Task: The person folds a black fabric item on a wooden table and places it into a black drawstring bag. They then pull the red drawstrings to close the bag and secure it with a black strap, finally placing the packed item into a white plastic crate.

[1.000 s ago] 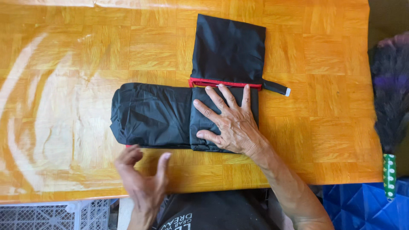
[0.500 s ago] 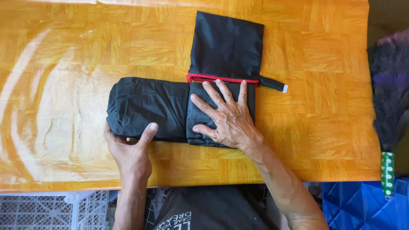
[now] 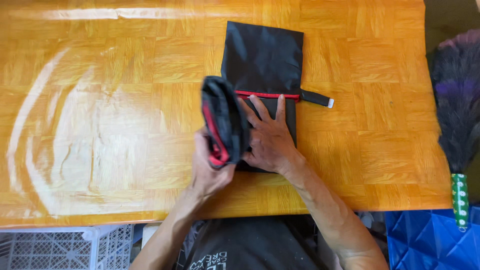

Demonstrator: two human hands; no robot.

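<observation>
— Black nylon, edged in red: what is shown on the wooden table (image 3: 100, 125)?

— A black fabric garment (image 3: 262, 60) is seen laid flat near the middle of the tabletop, with a red trim line (image 3: 267, 94) across it and a short black strap (image 3: 316, 98) with a pale tip sticking out to the right. No contents can be made out inside any container; a white lattice crate (image 3: 60, 247) is partly visible below the table edge on the left and a blue plastic bin (image 3: 430, 240) on the right, and what either holds cannot be told.

— How is the garment being handled?

— Its left portion is lifted off the table as a folded flap (image 3: 222, 120), standing on edge so that a red lining is exposed. The flap is gripped by the left hand (image 3: 207, 167), closed around its lower end. The right hand (image 3: 270, 140) is pressed flat on the lower part of the garment, fingers spread and open, nothing grasped, fingertips reaching the red trim.

— What is different from half a second ago?

— Then the left portion was lying flat, stretched out to the left on the table, with the left hand only resting at its lower edge. Now it has been raised and swung towards the right hand, which has been kept in place.

— Anything else nearby?

— A dark feather duster (image 3: 457, 100) with a green spotted handle is seen at the table's right edge.
</observation>
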